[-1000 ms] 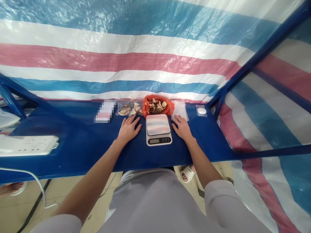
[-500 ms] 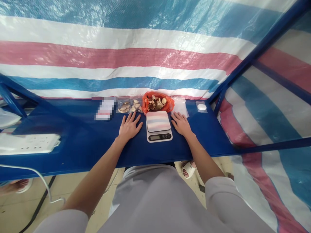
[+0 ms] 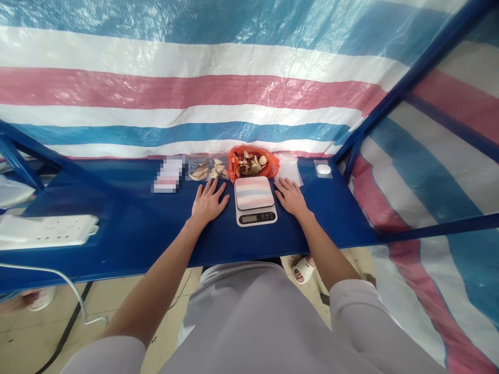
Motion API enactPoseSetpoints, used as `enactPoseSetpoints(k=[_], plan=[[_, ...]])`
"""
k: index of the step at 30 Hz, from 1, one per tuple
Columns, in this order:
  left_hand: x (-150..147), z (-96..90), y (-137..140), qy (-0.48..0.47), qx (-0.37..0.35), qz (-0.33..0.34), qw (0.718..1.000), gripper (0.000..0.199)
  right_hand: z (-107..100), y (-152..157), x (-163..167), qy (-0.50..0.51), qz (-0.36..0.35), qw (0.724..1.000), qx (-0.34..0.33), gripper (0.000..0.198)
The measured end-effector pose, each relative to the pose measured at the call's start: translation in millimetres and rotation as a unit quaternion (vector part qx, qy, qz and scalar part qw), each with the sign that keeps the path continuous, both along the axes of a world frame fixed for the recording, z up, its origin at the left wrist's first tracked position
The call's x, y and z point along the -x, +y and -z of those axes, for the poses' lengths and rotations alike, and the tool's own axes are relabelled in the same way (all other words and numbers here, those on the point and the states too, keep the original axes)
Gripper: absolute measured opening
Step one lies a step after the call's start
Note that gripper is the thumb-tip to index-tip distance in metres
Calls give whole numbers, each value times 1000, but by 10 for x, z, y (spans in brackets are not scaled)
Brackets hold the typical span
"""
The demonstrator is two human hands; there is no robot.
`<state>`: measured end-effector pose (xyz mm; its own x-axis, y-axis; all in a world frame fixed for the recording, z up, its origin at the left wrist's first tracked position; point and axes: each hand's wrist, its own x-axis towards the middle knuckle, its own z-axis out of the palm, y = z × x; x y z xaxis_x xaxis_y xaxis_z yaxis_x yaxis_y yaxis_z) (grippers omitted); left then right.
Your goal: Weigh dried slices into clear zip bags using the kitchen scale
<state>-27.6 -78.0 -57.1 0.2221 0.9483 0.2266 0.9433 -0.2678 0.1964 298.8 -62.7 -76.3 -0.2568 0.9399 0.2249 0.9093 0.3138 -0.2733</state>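
My left hand [image 3: 208, 201] lies flat with fingers spread on the blue table [image 3: 128, 223], holding nothing. To its right stands a white digital kitchen scale [image 3: 255, 195] with a bare, reflective platform and a dark display strip. My right hand [image 3: 290, 197] rests open on the other side of the scale, its fingertips at the edge of a clear plastic bag [image 3: 290, 169]. Behind the scale sits an orange-red plastic bag [image 3: 233, 163], open at the top, full of dried brown and cream slices [image 3: 253, 165]. Two clear bags of pale slices [image 3: 199, 170] lie beyond my left fingertips.
A white power strip [image 3: 58, 230] with a cable [image 3: 50, 271] sits at the left. A blurred-out card [image 3: 168, 174] lies left of the bags. At the right is a small packet with a white round item [image 3: 323, 170]. Blue metal posts [image 3: 353, 140] and striped sheeting [image 3: 195, 93] enclose the table.
Both hands stay in place on the table. Only the camera view has shifted very slightly.
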Motion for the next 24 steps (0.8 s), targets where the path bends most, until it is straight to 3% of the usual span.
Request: enactPoseSetpoints(k=[6,11,17,24], plan=[[28,-2,-31,-37,-68,13,997,46,-33,-17,-19,43,-10,998,-46,41],[47,-135,3,-58,-110,37,992,42,-117,34,-64,104,-17,989,-105,40],[92,-322,337,-60,-115,44,990,41,-138,285,-126,81,1,992,-101,37],[167,-313,728,33,-58,97,993,50,-26,419,-86,36,10,996,-76,40]])
